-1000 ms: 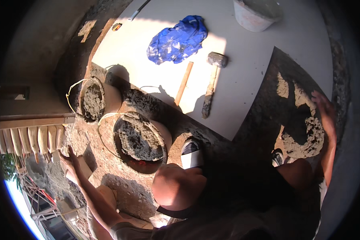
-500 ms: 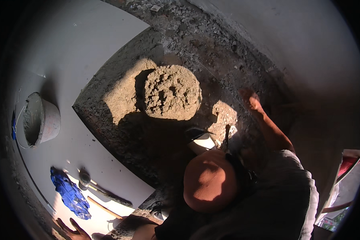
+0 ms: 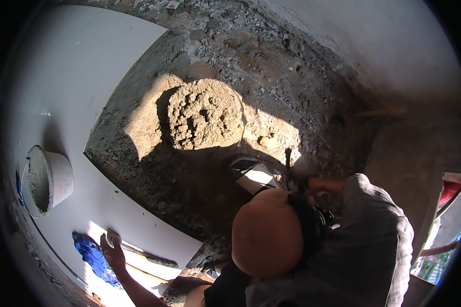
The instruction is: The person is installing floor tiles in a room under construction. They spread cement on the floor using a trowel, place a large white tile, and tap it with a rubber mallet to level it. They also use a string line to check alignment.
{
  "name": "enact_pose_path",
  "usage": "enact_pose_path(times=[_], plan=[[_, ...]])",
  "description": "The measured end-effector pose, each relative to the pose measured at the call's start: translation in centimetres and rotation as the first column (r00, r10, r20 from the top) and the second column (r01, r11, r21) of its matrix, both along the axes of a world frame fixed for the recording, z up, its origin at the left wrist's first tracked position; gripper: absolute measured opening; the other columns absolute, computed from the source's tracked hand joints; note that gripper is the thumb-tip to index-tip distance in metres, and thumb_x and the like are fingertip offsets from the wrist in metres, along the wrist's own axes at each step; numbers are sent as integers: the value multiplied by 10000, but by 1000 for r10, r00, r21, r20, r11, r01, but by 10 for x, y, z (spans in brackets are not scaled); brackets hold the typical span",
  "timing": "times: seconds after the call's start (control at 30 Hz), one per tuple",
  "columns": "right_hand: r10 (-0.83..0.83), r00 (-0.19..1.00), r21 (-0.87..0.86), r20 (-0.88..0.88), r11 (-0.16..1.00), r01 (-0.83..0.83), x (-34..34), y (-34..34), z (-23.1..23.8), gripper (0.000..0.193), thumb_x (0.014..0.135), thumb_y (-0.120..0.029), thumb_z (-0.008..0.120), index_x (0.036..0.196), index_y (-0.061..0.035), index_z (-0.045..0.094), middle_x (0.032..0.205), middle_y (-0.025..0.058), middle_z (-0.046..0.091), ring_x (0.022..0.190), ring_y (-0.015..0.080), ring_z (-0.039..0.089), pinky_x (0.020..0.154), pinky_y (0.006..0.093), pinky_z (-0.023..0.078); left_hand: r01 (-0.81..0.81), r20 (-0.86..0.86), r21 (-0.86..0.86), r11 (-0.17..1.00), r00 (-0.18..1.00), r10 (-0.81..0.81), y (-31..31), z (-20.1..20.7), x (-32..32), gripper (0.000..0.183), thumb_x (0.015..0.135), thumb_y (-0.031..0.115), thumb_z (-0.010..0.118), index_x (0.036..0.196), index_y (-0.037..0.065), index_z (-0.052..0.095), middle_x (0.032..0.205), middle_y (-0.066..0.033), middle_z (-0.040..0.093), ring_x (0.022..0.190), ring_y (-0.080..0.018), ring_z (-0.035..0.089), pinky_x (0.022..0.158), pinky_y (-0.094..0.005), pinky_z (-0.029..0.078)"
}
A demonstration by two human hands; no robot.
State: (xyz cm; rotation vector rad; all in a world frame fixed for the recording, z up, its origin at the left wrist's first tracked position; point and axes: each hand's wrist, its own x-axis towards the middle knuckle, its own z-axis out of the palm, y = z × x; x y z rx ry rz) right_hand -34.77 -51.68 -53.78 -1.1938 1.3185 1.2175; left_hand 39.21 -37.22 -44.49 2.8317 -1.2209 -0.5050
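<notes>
My left hand [image 3: 112, 253] is over a large pale tile [image 3: 123, 199], its fingers apart on either side of a mallet's round head [image 3: 114, 238]. The mallet's dark handle lies toward the tile's near corner. Beside that hand is a crumpled blue plastic sheet [image 3: 93, 261]. My right hand [image 3: 318, 187] is low beside my bent knee, partly hidden and in shade; its fingers do not show clearly. A short dark upright handle-like piece [image 3: 288, 155] stands just beyond it. Ahead, a rounded, pitted heap of mortar [image 3: 205, 115] sits on the rough bed.
A bucket [image 3: 61, 176] with grey mix inside stands on the tile at the left. A wooden stick [image 3: 147, 273] lies near my left forearm. Rubble [image 3: 261, 56] runs along the pale wall [image 3: 384, 51]. A thin string [image 3: 287, 105] crosses the ground. A red thing [image 3: 452, 192] shows far right.
My left hand has come up from the lower edge to the mallet's head. My right hand has drawn back from the rubble to beside my knee. The view has shifted slightly.
</notes>
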Motion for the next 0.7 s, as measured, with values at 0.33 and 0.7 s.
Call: enact_pose_path(times=[0.33,0.7], plan=[[-194,968,-636,-160,770,49,45,65,37,454,733,-385,629,1017,-32,599,961,226,641,933,391,615,816,472,477,118,-5,318,941,992,-123,-1,-59,1,663,898,497,459,1390,72,326,1386,-175,401,1291,-328,374,1009,-541,307],[43,930,-871,-365,336,-358,45,142,104,106,819,-113,483,797,-17,523,907,233,607,885,397,632,614,397,525,63,153,371,927,980,-128,-4,-115,-24,837,897,636,283,1459,59,55,1506,-223,64,1399,-366,77,1109,-516,110]])
